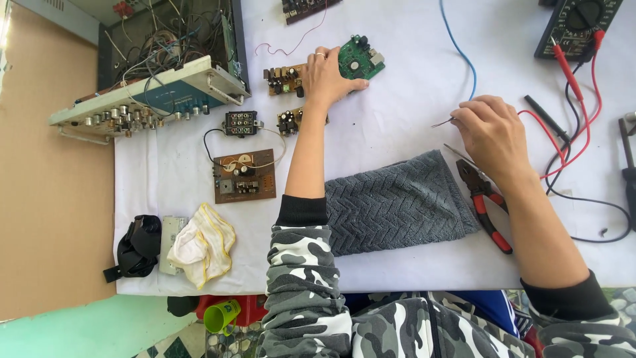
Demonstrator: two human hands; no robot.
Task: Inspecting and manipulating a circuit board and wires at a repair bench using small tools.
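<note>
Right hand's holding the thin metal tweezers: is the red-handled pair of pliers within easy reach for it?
Probably yes. The red-handled pliers lie on the white table just under the right hand, nothing covering them, though the hand would first have to free itself of the thin metal tweezers.

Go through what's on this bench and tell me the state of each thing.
Left hand: flat on green circuit board.
Right hand: pinching tweezers.
Pliers: lying shut.
Grey towel: spread flat.
Amplifier chassis: lid off, wiring exposed.
</note>
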